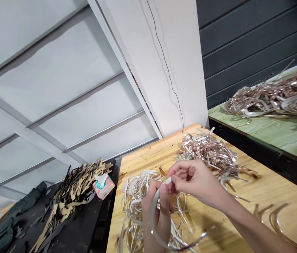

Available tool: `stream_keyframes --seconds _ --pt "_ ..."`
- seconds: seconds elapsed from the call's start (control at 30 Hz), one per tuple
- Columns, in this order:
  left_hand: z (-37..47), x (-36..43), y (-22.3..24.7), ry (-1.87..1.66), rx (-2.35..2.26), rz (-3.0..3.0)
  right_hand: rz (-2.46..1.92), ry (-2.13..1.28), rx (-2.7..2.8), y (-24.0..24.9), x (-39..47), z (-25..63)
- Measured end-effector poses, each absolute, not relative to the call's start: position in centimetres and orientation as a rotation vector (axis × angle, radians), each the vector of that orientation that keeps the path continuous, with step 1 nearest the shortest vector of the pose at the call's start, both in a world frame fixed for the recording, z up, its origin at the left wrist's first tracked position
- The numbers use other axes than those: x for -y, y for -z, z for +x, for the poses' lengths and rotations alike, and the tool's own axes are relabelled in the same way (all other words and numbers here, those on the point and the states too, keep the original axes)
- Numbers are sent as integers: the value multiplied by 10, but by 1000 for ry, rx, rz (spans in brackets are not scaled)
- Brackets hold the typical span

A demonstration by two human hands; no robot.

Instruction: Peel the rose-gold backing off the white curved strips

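A narrow white strip (152, 215) with a shiny side is held up above the wooden table (143, 160). Its curved length hangs over my left hand (161, 211), whose thumb and fingers pinch it close to one end. My right hand (194, 179) is closed at that same end, thumb and forefinger pressed together on the tip; its other fingers are curled. Under and behind the hands lies a loose heap of white and shiny strips (135, 196). Farther back sits a pile of rose-gold strips (208, 151).
To the left, a black table (77, 225) bears tan and black strips (77, 186) and a pink tissue box (104, 186). At right, a green-topped table (264, 135) carries a big rose-gold heap (277, 95). Several loose strips (275, 218) lie near my right forearm.
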State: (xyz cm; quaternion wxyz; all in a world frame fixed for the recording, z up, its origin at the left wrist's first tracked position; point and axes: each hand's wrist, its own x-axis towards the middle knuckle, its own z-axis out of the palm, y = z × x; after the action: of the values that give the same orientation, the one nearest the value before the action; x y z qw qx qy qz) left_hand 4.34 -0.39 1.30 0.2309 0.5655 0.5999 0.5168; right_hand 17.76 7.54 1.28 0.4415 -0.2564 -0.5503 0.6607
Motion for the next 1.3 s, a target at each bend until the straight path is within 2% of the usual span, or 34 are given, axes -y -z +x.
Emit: stream_keyframes --seconds 0.2,0.33,0.57,0.9,1.1,1.3 --pt "44 11 -13 -1564 -1634 1583 -783 -1236 1456 -9 -71 173" --pt "38 12 -13 -1665 -1667 1492 -643 -1429 1420 -12 -75 181" --pt "24 10 -14 -1408 -1607 1557 -460 -1662 1598 -19 -74 187" --pt "32 10 -17 -1465 -1525 1334 -295 -1746 1635 -24 -70 191" --pt "30 10 -17 -1444 -1590 1433 -378 -1576 1753 -23 -69 192" --pt "31 11 -15 -1351 -1688 1662 -634 -1244 1840 -14 -68 189"
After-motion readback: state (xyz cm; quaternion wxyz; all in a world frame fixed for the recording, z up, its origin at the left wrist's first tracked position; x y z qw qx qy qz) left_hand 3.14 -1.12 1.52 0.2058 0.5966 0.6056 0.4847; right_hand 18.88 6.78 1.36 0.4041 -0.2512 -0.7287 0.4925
